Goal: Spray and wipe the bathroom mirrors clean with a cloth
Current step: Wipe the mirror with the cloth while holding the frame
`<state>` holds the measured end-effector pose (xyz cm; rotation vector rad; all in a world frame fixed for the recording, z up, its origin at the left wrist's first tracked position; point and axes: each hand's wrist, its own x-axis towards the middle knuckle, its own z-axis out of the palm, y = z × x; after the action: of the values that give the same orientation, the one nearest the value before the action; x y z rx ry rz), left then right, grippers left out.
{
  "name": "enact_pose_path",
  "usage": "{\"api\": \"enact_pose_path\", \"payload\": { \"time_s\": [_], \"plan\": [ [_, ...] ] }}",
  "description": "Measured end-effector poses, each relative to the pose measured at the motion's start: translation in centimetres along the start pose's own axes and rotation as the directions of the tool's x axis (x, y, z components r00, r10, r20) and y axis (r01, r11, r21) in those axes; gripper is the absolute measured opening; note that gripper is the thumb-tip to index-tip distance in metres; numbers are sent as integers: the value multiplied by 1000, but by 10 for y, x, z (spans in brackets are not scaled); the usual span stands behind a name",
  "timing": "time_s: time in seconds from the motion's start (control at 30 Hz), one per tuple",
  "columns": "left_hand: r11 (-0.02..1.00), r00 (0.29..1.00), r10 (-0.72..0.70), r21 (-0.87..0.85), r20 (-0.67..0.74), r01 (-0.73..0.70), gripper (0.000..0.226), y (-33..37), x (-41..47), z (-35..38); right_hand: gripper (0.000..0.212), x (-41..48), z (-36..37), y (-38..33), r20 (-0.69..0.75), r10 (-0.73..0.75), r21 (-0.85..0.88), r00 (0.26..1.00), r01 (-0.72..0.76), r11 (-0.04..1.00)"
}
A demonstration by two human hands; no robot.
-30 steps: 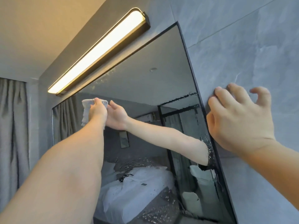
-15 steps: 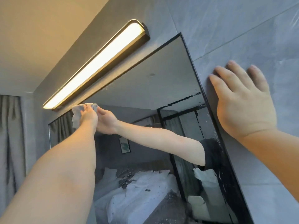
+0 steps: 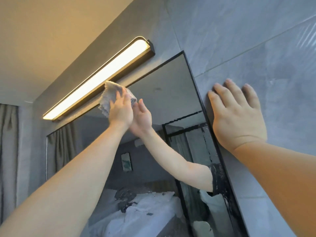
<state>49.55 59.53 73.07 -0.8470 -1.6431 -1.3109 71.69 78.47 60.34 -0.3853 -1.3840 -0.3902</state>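
The left hand [image 3: 120,112] is covering the middle of the cloth [image 3: 109,98], and both are blurring, so the fingers are hard to separate. The left arm is running off the lower left edge. The right forearm is leaving by the right edge. The mirror [image 3: 164,93] is being cut off at the bottom edge, its lower right smeared with wet streaks that are muddying the reflection there. The curtain [image 3: 7,151] is cropped at the left edge.
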Motion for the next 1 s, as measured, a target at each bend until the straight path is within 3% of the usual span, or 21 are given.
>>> {"api": "enact_pose_path", "payload": {
  "time_s": [0.1, 0.2, 0.27, 0.37, 0.43, 0.5, 0.57, 0.63, 0.7, 0.77, 0.8, 0.87, 0.93, 1.0],
  "plan": [
    [941, 940, 318, 78, 128, -329, 56, 63, -38, 34, 50, -3, 17, 1, -23, -35, -59, 999, 34, 998],
    [850, 832, 491, 68, 258, -523, 54, 132, -70, 56, 47, 0, 14, 4, -13, -24, -66, 1000, 23, 998],
    [848, 821, 494, 47, 286, -527, 51, 143, -73, 58, 47, -3, 15, 4, -10, -49, -64, 999, 48, 997],
    [892, 881, 433, 47, 188, -449, 50, 121, -63, 44, 49, -5, 15, 2, -16, -50, -77, 999, 49, 996],
    [922, 944, 309, 208, 118, -328, 51, 88, -49, 33, 51, -4, 15, 2, -29, -45, -97, 999, 42, 994],
    [975, 1000, 7, 224, -21, -2, 52, 36, -27, 16, 52, -3, 16, 1, -33, -54, -107, 998, 50, 993],
    [953, 953, -274, 97, -132, 288, 47, -32, 1, -8, 52, -3, 17, 1, -32, -53, -110, 998, 49, 993],
    [870, 868, -485, 39, -108, 491, 41, -87, 19, -27, 52, -3, 18, 1, -40, -45, -112, 998, 40, 993],
    [822, 834, -538, 140, -126, 552, 47, -107, 14, -34, 53, -3, 21, 1, -49, -53, -119, 997, 47, 992],
    [885, 923, -323, 279, -211, 373, 43, -92, -6, -29, 55, -3, 21, 2, -43, -47, -123, 998, 42, 992],
    [928, 968, -162, 305, -192, 216, 38, -81, -15, -24, 55, -3, 21, 3, -40, -45, -126, 998, 40, 991],
    [964, 989, 110, 253, -99, -82, 35, -47, -36, -18, 55, -4, 20, 3, -27, -51, -124, 998, 47, 991],
    [897, 936, 350, 277, 27, -344, 35, -12, -50, -7, 56, -4, 18, 1, -21, -52, -118, 998, 49, 992],
    [756, 817, 556, 314, 156, -574, 35, 23, -68, 3, 56, -5, 17, 2, -14, -54, -118, 998, 52, 992]
  ]
}}
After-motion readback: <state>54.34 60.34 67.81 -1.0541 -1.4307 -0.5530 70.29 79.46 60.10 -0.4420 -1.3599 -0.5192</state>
